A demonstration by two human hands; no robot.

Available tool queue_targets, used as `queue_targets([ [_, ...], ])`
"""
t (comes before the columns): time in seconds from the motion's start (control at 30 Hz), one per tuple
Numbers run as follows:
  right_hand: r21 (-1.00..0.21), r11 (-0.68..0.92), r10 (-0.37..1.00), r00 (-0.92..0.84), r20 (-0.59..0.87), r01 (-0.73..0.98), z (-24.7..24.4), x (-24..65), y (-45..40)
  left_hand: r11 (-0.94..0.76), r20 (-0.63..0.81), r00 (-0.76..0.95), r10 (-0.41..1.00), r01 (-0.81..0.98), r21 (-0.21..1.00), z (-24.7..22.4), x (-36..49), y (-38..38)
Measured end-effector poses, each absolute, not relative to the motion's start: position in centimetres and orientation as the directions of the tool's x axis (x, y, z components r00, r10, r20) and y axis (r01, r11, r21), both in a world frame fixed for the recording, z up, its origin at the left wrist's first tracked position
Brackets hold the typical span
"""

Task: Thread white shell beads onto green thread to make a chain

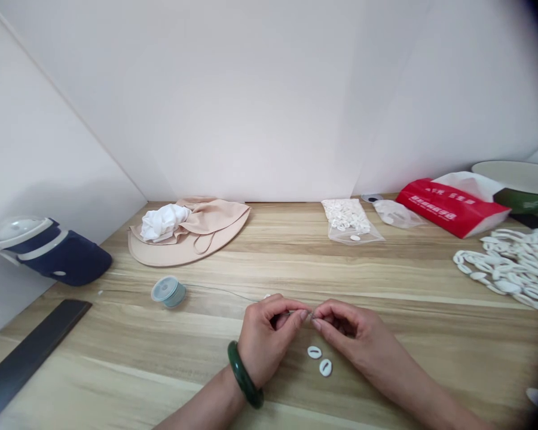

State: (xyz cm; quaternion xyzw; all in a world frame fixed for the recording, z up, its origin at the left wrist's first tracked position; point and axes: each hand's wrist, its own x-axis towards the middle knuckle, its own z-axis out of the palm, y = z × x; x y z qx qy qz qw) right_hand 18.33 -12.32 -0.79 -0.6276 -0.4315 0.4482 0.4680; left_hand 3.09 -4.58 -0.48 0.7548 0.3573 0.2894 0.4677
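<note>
My left hand (271, 334), with a green bangle (243, 375) at its wrist, pinches thin cord at the middle front of the table. Fingertip to fingertip with it, my right hand (352, 331) is also closed in a pinch; what it grips is too small to make out. The grey-green cord (219, 289) runs from a spool (168, 291) on the left toward my left hand. Two white shells with dark slits, an upper one (314, 352) and a lower one (326, 367), lie on the wood just below my fingertips. A small white piece shows partly behind my left hand.
At the left are a blue flask (72, 257) and a dark bar (31, 358). Behind lie a beige hat (206, 242) and a bag of shells (347, 218). A red tissue pack (452, 206), strung shells (511, 269) and a green bowl (526, 200) are at the right.
</note>
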Motion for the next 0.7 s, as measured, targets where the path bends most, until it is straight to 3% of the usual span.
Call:
queue_targets([
  [0.13,-0.89,-0.29,0.901,0.213,-0.377,-0.351,-0.39,18.74,-12.4,-0.327,0.203,0.504,0.84,0.172,0.929,-0.26,2.84,-4.42],
  [0.27,-0.699,-0.237,0.897,0.125,-0.425,-0.675,-0.28,19.03,-12.36,-0.364,0.262,0.579,0.772,0.066,0.929,0.12,2.8,-4.64],
  [0.37,-0.614,-0.23,0.903,0.07,-0.424,-0.755,-0.49,18.9,-12.29,-0.297,0.22,0.689,0.691,-0.007,0.955,0.06,3.09,-5.06],
  [0.5,-0.563,-0.234,0.912,0.021,-0.409,-0.793,-0.71,18.45,-12.35,-0.269,0.201,0.692,0.693,-0.011,0.963,-0.12,3.51,-5.34],
  [0.6,-0.563,-0.246,0.914,0.006,-0.407,-0.789,-0.72,18.24,-12.42,-0.369,0.25,0.668,0.701,0.039,0.929,-0.1,3.57,-5.26],
  [0.7,-0.642,-0.246,0.915,0.045,-0.401,-0.726,-0.56,18.24,-12.4,-0.412,0.268,0.664,0.698,0.066,0.909,-0.16,3.4,-5.12],
])
